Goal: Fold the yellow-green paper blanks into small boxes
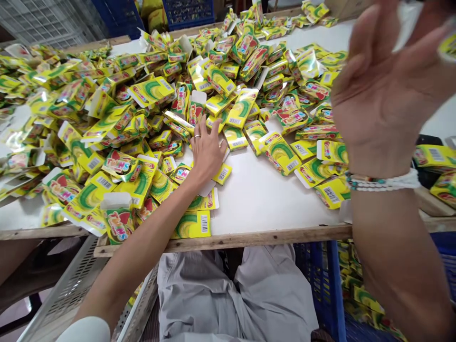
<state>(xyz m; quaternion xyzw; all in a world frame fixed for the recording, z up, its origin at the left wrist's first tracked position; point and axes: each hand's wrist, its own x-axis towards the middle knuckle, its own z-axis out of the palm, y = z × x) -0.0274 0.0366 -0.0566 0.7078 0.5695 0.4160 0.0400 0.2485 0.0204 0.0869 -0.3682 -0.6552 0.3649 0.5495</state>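
A large heap of small yellow-and-green cartons [153, 90] with red print covers the white table [256, 199]. My left hand [206, 149], a ring on one finger, lies palm down on cartons near the middle of the table, fingers stretched flat and reaching into the heap. A carton [223, 174] lies just to the right of its wrist. My right hand [384, 80] is raised close to the camera at the right, fingers spread and blurred, a beaded bracelet on the wrist. A yellow carton edge [449, 46] shows by its fingertips; whether the hand holds it is unclear.
The table has a wooden front edge [256, 237]. A blue crate [331, 289] with more cartons stands under the table at the right. A grey perforated crate [67, 289] sits low left. Blue crates [188, 12] stand behind the table. My lap in grey trousers is below.
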